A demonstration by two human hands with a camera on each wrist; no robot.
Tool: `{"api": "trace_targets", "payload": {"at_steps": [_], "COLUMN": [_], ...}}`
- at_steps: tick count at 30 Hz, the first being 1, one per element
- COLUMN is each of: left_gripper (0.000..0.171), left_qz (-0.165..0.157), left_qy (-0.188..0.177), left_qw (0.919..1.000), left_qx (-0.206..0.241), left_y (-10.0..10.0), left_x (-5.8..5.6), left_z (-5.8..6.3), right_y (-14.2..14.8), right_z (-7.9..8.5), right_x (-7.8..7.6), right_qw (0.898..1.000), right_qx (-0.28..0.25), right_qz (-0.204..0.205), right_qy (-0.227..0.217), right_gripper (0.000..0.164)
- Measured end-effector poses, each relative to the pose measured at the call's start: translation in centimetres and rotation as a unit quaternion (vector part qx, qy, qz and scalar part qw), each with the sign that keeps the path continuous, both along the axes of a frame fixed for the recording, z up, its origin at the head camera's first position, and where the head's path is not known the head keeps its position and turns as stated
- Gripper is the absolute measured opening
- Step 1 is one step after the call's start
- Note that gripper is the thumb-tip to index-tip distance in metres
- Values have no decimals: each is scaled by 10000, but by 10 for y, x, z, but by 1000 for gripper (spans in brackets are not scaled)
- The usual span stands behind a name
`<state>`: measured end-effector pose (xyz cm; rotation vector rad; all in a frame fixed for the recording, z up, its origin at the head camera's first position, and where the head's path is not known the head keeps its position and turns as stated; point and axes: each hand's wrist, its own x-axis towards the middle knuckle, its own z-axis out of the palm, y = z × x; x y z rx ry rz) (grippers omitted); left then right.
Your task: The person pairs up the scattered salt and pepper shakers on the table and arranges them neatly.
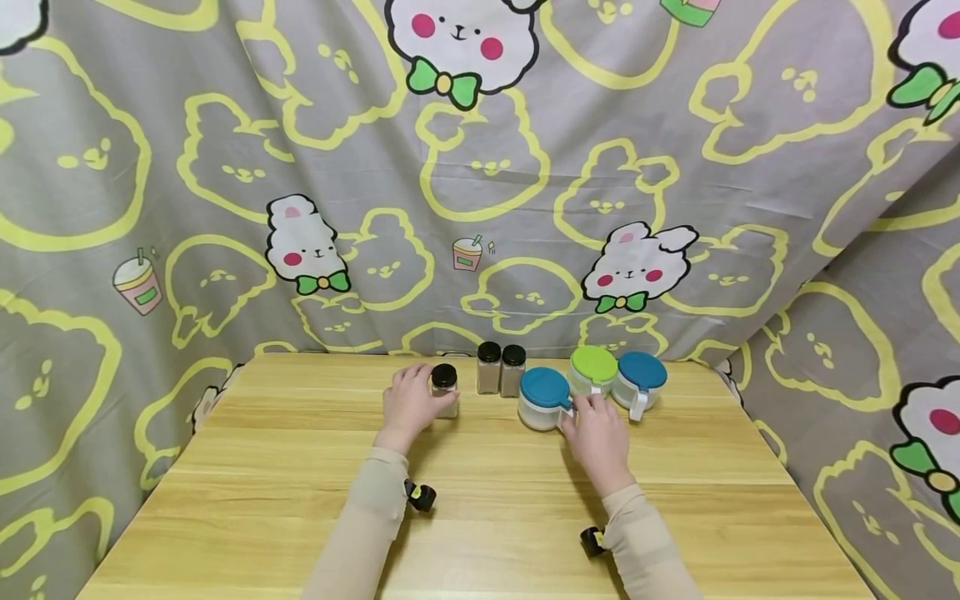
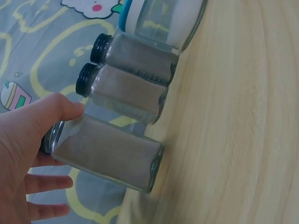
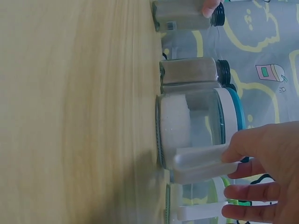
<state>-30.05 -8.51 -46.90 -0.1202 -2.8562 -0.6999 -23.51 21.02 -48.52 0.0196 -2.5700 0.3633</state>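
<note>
My left hand [image 1: 411,402] grips a clear glass spice jar [image 2: 110,151] with a black cap and brownish-grey powder inside. In the left wrist view the thumb lies along the jar's shoulder, while the lower fingers extend off it. My right hand [image 1: 598,437] pinches the white handle [image 3: 201,161] of a round glass seasoning jar [image 1: 540,412] between thumb and forefinger. That jar has a blue lid and white grains in its lower part. Between the hands stand two more black-capped spice jars [image 1: 489,371], side by side and upright.
A green-lidded jar [image 1: 594,365] and a second blue-lidded jar [image 1: 641,375] stand behind and right of the right hand, both with white handles. The wooden table [image 1: 480,517] ends at a grey patterned curtain [image 1: 517,183]. Black wrist cameras [image 1: 422,497] hang at both cuffs.
</note>
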Motion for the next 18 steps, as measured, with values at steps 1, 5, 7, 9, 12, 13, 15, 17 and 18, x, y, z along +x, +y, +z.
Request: {"api": "trace_targets", "payload": {"at_steps": [1,5,7,9,12,13,15,17,18], "left_gripper": [72,74,74,73,73,73,73,74,75], "left_qz": [3,14,18,18,25,30,43,51,50], "left_qy": [-19,-10,-4,13,4,-2,-21,-30,-26], "left_qw": [10000,10000,10000,10000,10000,10000,9999,9999,9999], "left_qx": [0,-32,-32,-25,-52,-71,-101,-150,-150], "left_y": [-1,-5,-6,-8,-11,-11,-13,-15,-15], "left_x": [1,2,3,4,5,6,7,9,9], "left_z": [0,0,0,0,0,0,1,2,2], "right_y": [0,3,4,5,8,9,10,11,12], "right_z": [0,1,0,0,1,1,1,2,2], "right_x": [0,0,0,0,0,0,0,0,0], "right_qw": [10000,9999,9998,9997,9996,9995,9994,9992,9991], "right_qx": [40,112,133,135,132,122,102,77,68], "right_qz": [5,66,122,178,259,277,314,356,372], "right_qy": [-19,-33,13,43,-5,-44,-131,-171,-193], "right_gripper": [25,21,19,18,18,18,17,16,16]}}
